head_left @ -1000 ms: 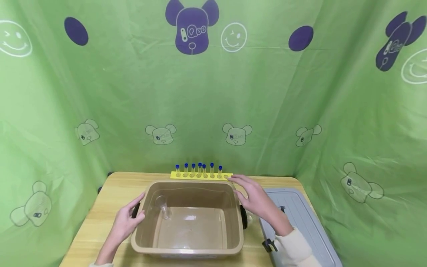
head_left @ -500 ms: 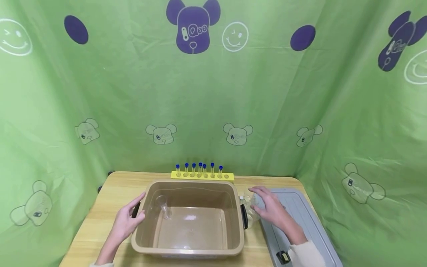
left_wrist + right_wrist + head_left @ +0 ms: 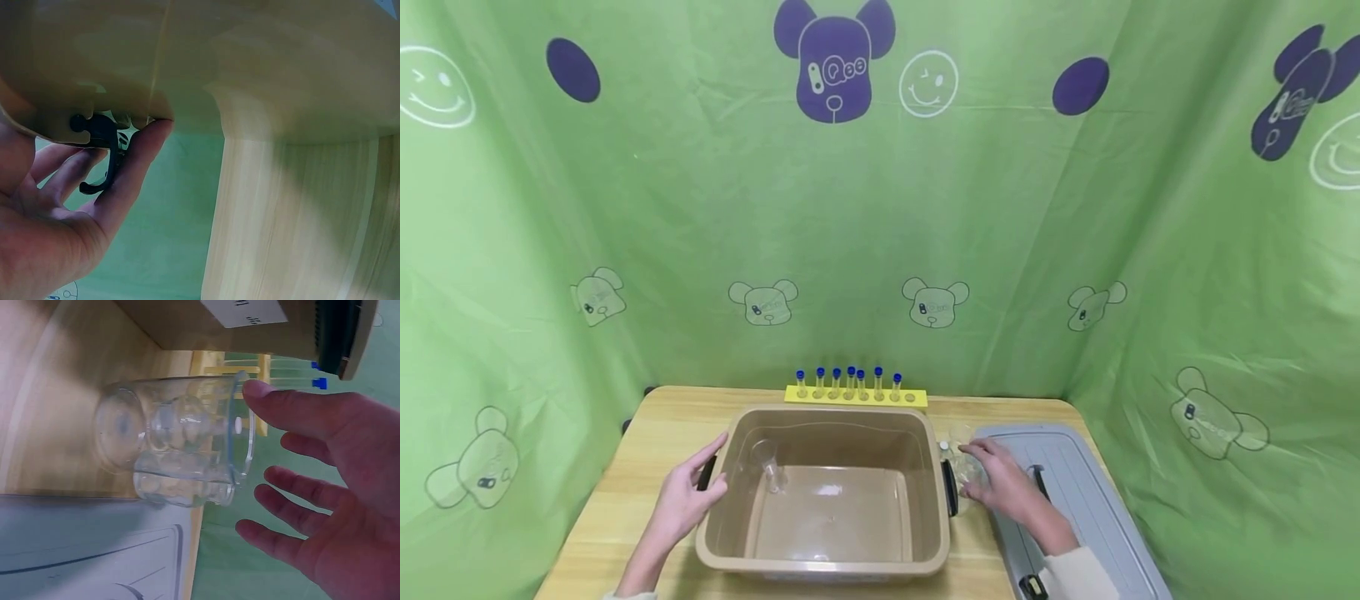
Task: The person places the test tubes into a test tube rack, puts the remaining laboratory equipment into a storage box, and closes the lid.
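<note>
Fingers bent in a loose arch, well apart from the thumb and gripping nothing: so we find the person's right hand (image 3: 1006, 485) in the head view, beside some clear glass vessels (image 3: 964, 467). These stand on a pale wooden table (image 3: 647, 467), between the right end of a large brown rectangular plastic bin (image 3: 835, 529) and a flat grey plastic lid (image 3: 1097, 492). At the bin's other end, the left hand (image 3: 681, 498) lightly holds the edge, thumb over the rim. Inside the bin, toward its left, we see a clear container (image 3: 773, 477) whose exact shape is hard to tell. Behind it, a long yellow rack (image 3: 809, 393) bears seven clear tubes with blue caps (image 3: 837, 382), before a green printed curtain (image 3: 850, 208).

From the left wrist, we see gently bent fingers around a black hook-shaped handle (image 3: 111, 140) under the rim, the index fingertip against the bin's wall. The thumb's tip is hidden.

From the right wrist, sideways on, we make out a wide clear glass beaker (image 3: 172, 394) upright on the table. A white stopper (image 3: 238, 425) shows through its wall; inside or behind, we cannot tell. The thumb's tip overlaps the beaker's rim, contact uncertain; the other fingers are spread, relaxed.
</note>
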Available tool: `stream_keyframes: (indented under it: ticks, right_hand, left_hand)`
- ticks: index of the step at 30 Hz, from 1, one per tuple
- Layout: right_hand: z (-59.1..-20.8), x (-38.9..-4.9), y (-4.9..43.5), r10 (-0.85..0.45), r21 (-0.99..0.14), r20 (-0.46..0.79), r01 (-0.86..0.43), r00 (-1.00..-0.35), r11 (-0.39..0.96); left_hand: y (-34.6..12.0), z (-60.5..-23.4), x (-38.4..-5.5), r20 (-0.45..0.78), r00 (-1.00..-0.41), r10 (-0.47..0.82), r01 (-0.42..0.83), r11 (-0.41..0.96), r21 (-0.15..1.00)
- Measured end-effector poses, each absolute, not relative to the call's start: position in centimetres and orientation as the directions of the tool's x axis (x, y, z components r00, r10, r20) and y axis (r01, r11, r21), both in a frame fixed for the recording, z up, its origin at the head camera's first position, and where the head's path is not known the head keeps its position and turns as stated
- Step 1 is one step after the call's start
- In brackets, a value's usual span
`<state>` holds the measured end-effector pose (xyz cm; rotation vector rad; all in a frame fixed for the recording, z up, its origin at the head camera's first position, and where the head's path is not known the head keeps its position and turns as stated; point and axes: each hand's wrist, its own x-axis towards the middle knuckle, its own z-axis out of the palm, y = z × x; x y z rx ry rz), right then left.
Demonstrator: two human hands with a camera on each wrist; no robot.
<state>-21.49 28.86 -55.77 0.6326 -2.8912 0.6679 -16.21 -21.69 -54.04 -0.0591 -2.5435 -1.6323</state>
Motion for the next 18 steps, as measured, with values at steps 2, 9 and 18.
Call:
stream_keyframes:
  ticks: [2,9,18]
  right_hand:
    - [-55.9,-21.5,28.7,-0.377,-0.396,0.18,-0.418,-0.909,0.818]
    - [-56.2,-21.8,27.9,-0.388,-0.389,0.131,-0.407,-0.912,0.827]
    - [-56.3,-21.9,27.5,-0.398,-0.377,0.079,-0.397,-0.914,0.837]
  left_hand:
    - [-21.7,-54.0,-16.2,0.123,-0.992,-0.03,0.098,0.425,0.9]
    - [-21.8,-54.0,-16.1,0.129,-0.991,-0.035,0.1,0.444,0.89]
    - [-21.8,-54.0,-16.2,0.142,-0.989,-0.029,0.114,0.448,0.887]
